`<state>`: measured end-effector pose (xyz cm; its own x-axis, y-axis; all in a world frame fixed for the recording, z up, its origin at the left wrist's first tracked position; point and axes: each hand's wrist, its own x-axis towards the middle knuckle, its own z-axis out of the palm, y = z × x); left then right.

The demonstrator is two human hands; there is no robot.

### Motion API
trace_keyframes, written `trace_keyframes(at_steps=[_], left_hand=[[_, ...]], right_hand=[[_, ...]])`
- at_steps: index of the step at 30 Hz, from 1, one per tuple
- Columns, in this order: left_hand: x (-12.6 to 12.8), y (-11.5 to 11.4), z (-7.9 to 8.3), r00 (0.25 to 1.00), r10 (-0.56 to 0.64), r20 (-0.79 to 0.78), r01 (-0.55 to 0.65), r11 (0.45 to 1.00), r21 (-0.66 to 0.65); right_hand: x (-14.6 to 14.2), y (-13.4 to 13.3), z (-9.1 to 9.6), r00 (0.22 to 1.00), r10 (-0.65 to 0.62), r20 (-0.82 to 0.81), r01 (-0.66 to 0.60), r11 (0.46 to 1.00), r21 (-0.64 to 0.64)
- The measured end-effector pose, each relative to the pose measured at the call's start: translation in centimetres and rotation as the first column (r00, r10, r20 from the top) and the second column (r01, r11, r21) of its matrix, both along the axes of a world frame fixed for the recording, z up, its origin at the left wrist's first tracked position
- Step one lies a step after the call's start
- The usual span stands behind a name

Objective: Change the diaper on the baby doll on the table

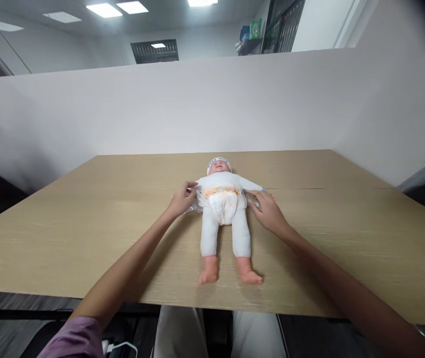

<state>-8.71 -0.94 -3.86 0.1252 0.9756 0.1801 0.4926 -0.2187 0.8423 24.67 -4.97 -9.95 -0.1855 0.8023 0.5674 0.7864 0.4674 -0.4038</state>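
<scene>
Your forearms point(133, 266) reach over the table point(85, 238); down its middle lies the doll point(220, 179), feet near, diaper point(226, 205) over its hips. At the diaper's left, your left hand point(183, 200) bends its fingers; at its right, your right hand point(270, 215) spreads loosely. Whether either grips, I cannot tell.

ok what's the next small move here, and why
Probably tuck in the loose edge of the diaper near the left hand: it flares outward, while the diaper's front already lies over the doll.
</scene>
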Motion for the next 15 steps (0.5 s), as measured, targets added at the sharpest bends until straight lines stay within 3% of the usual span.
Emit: trace_keyframes(at_steps=[3,6,8,10,15], left_hand=[[2.0,-0.5,1.4,0.992,-0.061,-0.111,0.082,0.976,0.200],[5.3,-0.7,2.9,0.941,-0.185,-0.285,0.287,0.880,0.378],[7.4,-0.5,3.3,0.894,-0.243,-0.377,0.393,0.829,0.398],[9.1,-0.2,3.2,0.853,-0.245,-0.461,0.438,0.816,0.377],[10.8,0.4,2.1,0.799,-0.168,-0.577,0.390,0.876,0.285]], right_hand=[[1.4,0.6,-1.5,0.988,-0.153,0.008,0.152,0.986,0.063],[2.1,1.3,-2.9,0.983,-0.183,-0.019,0.184,0.982,0.052],[2.2,1.7,-3.4,0.981,-0.193,-0.034,0.193,0.981,0.020],[2.3,1.9,-3.8,0.977,-0.207,-0.049,0.205,0.978,-0.033],[2.1,2.1,-3.8,0.949,-0.286,-0.132,0.260,0.948,-0.181]])
